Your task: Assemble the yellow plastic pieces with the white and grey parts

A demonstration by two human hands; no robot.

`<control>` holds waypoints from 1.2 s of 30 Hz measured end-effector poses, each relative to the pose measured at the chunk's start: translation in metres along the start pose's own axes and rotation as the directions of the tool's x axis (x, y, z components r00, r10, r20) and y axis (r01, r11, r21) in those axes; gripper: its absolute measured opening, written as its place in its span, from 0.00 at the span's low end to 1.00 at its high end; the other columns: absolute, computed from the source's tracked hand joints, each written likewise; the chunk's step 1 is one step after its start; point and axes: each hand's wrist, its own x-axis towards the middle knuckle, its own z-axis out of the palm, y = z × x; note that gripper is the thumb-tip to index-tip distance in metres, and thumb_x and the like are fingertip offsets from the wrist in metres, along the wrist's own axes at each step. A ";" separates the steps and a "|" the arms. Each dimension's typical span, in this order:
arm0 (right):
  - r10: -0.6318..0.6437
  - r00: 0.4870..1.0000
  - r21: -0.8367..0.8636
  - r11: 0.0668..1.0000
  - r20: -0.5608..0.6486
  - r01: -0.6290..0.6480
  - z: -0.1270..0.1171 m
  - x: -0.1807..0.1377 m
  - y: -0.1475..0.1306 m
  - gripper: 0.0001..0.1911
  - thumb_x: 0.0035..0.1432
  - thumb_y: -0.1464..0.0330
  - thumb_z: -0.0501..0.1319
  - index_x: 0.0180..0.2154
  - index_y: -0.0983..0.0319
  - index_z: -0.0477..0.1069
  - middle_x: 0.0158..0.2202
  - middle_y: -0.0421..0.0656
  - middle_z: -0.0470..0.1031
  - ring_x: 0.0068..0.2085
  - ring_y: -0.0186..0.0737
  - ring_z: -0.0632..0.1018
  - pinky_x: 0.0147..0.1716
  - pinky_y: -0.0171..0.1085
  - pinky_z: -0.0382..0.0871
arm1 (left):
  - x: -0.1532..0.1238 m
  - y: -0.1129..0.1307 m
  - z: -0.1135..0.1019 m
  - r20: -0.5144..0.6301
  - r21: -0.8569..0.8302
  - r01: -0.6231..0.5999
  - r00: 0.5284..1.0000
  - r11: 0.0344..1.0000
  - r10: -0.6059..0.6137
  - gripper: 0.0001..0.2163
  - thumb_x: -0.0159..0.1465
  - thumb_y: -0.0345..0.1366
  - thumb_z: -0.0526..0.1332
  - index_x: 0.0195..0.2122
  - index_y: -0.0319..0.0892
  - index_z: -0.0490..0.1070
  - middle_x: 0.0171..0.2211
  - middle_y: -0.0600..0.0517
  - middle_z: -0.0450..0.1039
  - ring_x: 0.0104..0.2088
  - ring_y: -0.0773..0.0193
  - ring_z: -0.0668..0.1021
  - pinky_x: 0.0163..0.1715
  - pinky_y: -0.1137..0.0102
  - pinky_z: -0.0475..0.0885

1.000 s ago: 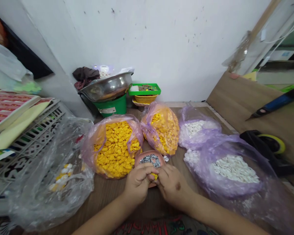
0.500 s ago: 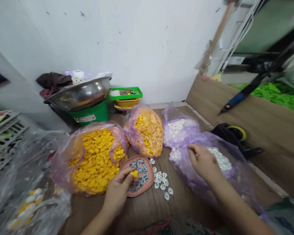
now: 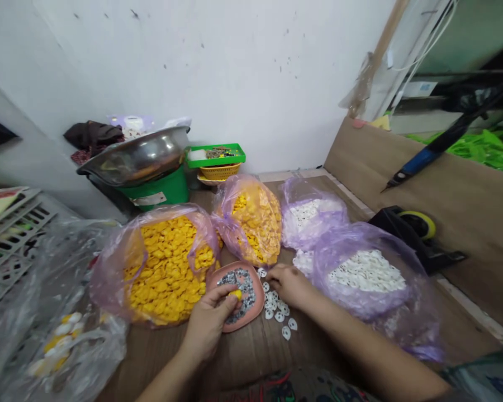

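We pinch one small yellow piece (image 3: 236,294) between the thumb and fingers of our left hand (image 3: 208,321), over the left side of a pink dish (image 3: 259,301) of grey bits (image 3: 248,286). Our right hand (image 3: 291,283) is just beside the dish, fingers curled down at the loose white pieces (image 3: 279,310) on the table (image 3: 245,360); we cannot tell whether they grip one. Beyond the dish stand two bags (image 3: 113,279) of yellow stock, and rightward, tinted bags (image 3: 339,243) of white stock; plenty seems left. Leftward, a clear bag (image 3: 103,360) holds a modest mixed batch (image 3: 62,335), possibly finished work.
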 end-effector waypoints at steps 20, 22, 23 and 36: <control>0.186 0.983 0.681 0.720 -0.003 -0.134 0.022 -0.006 -0.046 0.16 0.55 0.57 0.51 0.26 0.61 0.68 0.21 0.37 0.67 0.23 0.32 0.69 0.22 0.30 0.62 | -0.001 0.000 0.010 0.086 0.030 -0.128 0.988 0.991 0.125 0.11 0.31 0.31 0.71 0.20 0.41 0.76 0.23 0.51 0.77 0.27 0.63 0.76 0.31 0.70 0.72; 0.205 0.978 0.775 0.611 0.039 -0.159 0.029 -0.008 -0.045 0.19 0.55 0.53 0.50 0.28 0.61 0.68 0.18 0.36 0.66 0.21 0.32 0.68 0.21 0.30 0.63 | 0.001 -0.001 0.007 0.077 0.031 -0.131 0.989 0.991 0.128 0.11 0.32 0.33 0.71 0.20 0.41 0.76 0.22 0.52 0.77 0.25 0.64 0.76 0.30 0.69 0.72; 0.195 0.978 0.821 0.545 0.074 -0.171 0.031 -0.009 -0.045 0.20 0.54 0.52 0.51 0.30 0.61 0.69 0.19 0.37 0.67 0.21 0.32 0.69 0.21 0.31 0.64 | 0.001 -0.002 0.005 0.064 0.031 -0.138 0.989 0.990 0.136 0.12 0.33 0.34 0.71 0.21 0.41 0.76 0.22 0.51 0.77 0.25 0.64 0.76 0.29 0.69 0.72; -0.120 0.978 0.587 0.784 -0.172 0.200 0.023 -0.021 -0.036 0.09 0.53 0.69 0.57 0.36 0.57 0.76 0.30 0.43 0.76 0.32 0.37 0.75 0.33 0.35 0.69 | -0.001 -0.003 0.004 0.119 0.124 -0.255 0.963 0.959 0.241 0.08 0.34 0.36 0.71 0.18 0.43 0.76 0.25 0.50 0.76 0.29 0.61 0.76 0.33 0.68 0.72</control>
